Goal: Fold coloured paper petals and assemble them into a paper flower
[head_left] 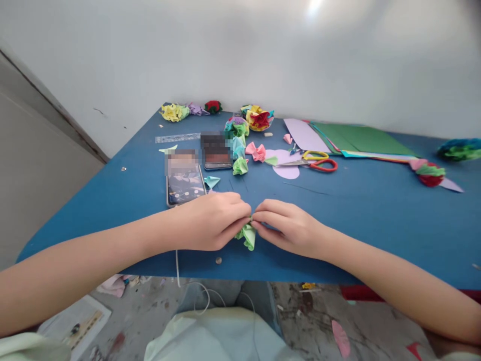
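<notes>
My left hand (221, 220) is closed, its fingertips pinching a crumpled light green paper flower (248, 236) near the front of the table. From the other side my right hand (287, 225) pinches the top of the same green paper, thumb and fingers pressed together. The fingertips of both hands nearly meet and hide the upper part of the flower. Its folded petals hang below them. Just beyond my left forearm lies a phone (184, 183) with its screen lit, a white cable running from its lower end.
A second phone (217, 150), a clear ruler (176, 138) and several crumpled paper flowers (259, 119) lie toward the back. Scissors (319, 163) with yellow and red handles rest partly on a lilac paper shape (287, 171). Coloured sheets (364, 139) are stacked at the back right.
</notes>
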